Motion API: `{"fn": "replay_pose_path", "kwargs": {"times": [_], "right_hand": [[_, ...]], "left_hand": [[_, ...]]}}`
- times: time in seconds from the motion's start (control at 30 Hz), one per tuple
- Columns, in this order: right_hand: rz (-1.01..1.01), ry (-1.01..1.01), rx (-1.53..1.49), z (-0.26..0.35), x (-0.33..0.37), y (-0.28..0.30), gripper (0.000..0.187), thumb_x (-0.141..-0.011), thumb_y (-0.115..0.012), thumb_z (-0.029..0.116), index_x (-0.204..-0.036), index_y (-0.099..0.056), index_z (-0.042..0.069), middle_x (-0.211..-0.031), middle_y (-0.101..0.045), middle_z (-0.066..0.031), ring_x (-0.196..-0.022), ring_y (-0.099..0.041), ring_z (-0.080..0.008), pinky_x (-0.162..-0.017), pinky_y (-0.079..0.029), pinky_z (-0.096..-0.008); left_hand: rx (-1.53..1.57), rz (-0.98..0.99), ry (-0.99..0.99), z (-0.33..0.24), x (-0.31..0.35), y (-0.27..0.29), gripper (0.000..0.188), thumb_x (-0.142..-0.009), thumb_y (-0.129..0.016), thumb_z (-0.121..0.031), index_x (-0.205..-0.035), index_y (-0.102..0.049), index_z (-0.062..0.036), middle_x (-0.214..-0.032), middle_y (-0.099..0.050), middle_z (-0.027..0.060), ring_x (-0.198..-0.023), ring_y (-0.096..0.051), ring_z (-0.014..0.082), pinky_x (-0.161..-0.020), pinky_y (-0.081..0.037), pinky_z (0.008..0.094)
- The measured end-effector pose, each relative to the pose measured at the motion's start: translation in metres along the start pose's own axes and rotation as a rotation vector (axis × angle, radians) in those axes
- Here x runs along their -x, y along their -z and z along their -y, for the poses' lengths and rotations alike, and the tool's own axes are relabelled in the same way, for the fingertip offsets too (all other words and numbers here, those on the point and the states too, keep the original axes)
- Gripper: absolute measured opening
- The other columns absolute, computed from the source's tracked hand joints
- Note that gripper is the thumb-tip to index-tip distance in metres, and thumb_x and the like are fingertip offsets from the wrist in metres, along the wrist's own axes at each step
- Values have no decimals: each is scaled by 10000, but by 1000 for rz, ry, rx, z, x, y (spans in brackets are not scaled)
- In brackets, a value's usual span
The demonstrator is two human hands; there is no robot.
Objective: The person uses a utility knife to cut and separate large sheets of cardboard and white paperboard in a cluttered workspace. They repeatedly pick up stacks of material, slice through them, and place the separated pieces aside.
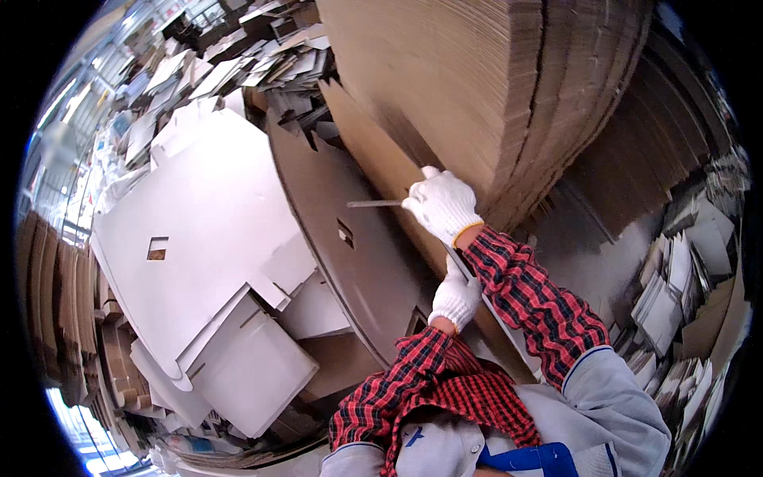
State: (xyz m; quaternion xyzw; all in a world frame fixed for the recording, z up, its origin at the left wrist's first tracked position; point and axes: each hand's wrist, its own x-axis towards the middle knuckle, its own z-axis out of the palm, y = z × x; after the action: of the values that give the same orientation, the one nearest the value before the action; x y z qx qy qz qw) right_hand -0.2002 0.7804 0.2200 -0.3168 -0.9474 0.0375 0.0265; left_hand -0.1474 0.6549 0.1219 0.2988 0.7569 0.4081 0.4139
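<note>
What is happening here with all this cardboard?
A person in white gloves works at a tall cardboard stack. The right hand holds a thin flat tool against the brown sheet leaning there. The left hand rests lower on the same sheet's edge. White cut sheets lie to the left.

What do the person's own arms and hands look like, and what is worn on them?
Both hands wear white knitted work gloves: the right hand has a yellow cuff edge, the left hand is plain white. Both forearms are covered by red-and-black checked sleeves, with grey outer sleeves trimmed in blue higher up.
</note>
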Motion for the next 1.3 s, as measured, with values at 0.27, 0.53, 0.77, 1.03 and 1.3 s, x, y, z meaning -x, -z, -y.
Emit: {"fn": "replay_pose_path", "kwargs": {"times": [0.27,0.53,0.77,1.03,1.3], "right_hand": [[6,3,-6,-46,-24,-5,341,-911,-659,385,-887,-764,61,-861,-726,-206,-837,-720,-393,-737,-578,-507],[-238,273,-31,-77,18,-12,222,-962,-533,220,-1010,-729,129,-980,-703,-127,-951,-674,-335,-818,-543,-448],[-382,51,-521,-34,115,69,149,-923,-652,131,-964,-703,-2,-859,-694,-98,-767,-659,-192,-697,-524,-327],[217,-267,-1295,14,162,17,362,-1011,-507,259,-866,-667,-32,-891,-679,-114,-699,-644,-154,-689,-516,-287],[280,-491,-1533,21,139,-70,367,-1021,-548,300,-918,-662,-33,-974,-687,-116,-783,-658,-157,-697,-571,-308]], "left_hand": [[48,-425,-55,33,-16,71,354,-977,-478,-270,-1133,-554,39,-1024,-662,347,-974,-623,536,-867,-494,559],[25,-568,-423,-58,-124,198,341,-965,-438,-231,-1137,-572,31,-1006,-667,331,-997,-631,507,-880,-499,537],[-17,-605,-258,-87,-189,189,513,-1018,-448,-396,-1328,-536,3,-1206,-644,311,-1162,-608,455,-1013,-471,470],[-103,-509,-610,-42,-110,166,576,-1016,-539,-401,-1436,-502,-9,-1478,-509,211,-1377,-472,381,-1139,-376,394],[-816,-658,-88,90,38,177,842,-857,-712,-369,-1540,-356,-28,-1606,-335,216,-1493,-272,432,-1195,-181,611]]}}
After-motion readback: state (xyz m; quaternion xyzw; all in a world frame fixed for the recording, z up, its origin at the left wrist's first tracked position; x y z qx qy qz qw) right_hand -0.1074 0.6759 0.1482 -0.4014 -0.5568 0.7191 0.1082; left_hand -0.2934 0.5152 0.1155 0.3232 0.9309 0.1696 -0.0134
